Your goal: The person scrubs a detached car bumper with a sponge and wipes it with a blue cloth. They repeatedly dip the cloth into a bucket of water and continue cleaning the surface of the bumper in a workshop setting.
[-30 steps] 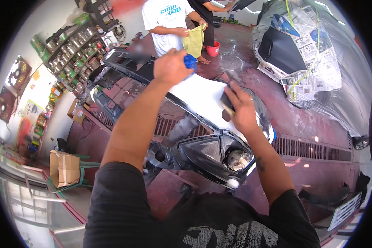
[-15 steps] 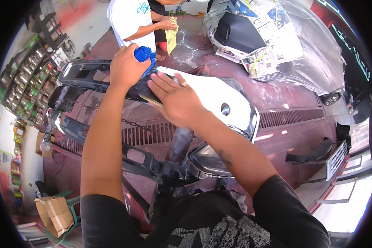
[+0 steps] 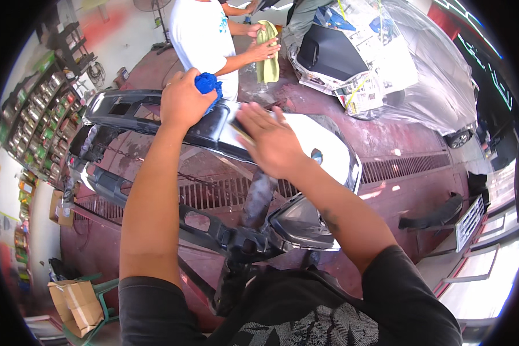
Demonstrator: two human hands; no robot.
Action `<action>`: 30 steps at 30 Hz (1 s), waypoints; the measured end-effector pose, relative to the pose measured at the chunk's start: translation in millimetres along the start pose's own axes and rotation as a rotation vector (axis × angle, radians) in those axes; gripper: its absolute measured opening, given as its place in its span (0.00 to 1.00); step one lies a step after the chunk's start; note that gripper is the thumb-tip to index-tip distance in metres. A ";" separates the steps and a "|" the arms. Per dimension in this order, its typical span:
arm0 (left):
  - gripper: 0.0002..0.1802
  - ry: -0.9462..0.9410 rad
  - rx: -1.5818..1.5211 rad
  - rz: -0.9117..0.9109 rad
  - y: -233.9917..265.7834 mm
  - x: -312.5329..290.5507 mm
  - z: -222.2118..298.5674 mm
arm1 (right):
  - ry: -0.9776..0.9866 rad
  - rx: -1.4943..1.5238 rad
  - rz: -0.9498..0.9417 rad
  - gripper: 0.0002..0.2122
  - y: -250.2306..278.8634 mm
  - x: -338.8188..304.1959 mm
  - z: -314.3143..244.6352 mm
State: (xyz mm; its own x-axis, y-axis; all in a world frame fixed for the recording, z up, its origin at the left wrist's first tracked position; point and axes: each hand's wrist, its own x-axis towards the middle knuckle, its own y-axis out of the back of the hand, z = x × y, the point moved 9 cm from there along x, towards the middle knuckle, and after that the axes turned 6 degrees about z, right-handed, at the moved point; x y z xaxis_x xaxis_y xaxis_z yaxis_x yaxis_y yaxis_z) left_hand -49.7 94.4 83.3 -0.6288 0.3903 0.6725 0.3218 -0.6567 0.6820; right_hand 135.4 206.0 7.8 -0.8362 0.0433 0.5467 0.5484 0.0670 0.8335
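Note:
A crumpled blue cloth [image 3: 209,86] is bunched in my left hand [image 3: 181,101], whose fingers wrap round it above the upper edge of a car bumper [image 3: 305,130]. The bumper is white on the right, with black and glossy dark parts toward the left. My right hand [image 3: 274,141] lies nearly flat over its white-and-black area, slightly blurred. Under those fingers, a thin sheet with a pale yellowish edge [image 3: 244,134] looks like sandpaper; most of it is hidden by the hand. A round hole [image 3: 316,155] shows beside my right wrist.
Ahead, a person in a white shirt [image 3: 199,43] holds a yellow-green cloth [image 3: 268,52]. A car under plastic sheeting [image 3: 427,92] and newspaper stands far right. Shelves of cans [image 3: 40,118] line the left wall. A dark stand [image 3: 242,248] is close before me; a floor grate [image 3: 409,165] runs behind.
My right hand has slid rightward along the bumper with the sheet under it. My left hand still grips the blue cloth. The person ahead appears farther right, the yellow-green cloth raised.

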 end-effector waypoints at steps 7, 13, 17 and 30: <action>0.27 0.049 -0.006 -0.021 -0.7 -5.3 0.4 | -0.128 -0.033 0.002 0.31 6.6 -56.8 41.1; 0.29 0.019 0.029 0.000 -5.7 -3.5 -4.5 | 0.145 0.059 0.057 0.30 -0.6 1.3 -23.6; 0.29 0.055 0.016 -0.026 -3.6 -1.2 -2.0 | 0.023 -0.032 -0.043 0.33 29.7 -106.2 36.5; 0.32 0.026 -0.002 -0.018 -15.3 -0.7 0.8 | 0.009 0.039 -0.067 0.33 36.7 -128.9 41.1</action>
State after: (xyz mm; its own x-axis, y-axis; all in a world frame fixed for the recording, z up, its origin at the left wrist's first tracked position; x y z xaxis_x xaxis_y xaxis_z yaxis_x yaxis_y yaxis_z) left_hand -53.6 104.7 72.6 -0.6526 0.3850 0.6527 0.3089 -0.6514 0.6930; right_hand 263.3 243.9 -35.3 -0.8711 0.0282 0.4904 0.4904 0.1078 0.8648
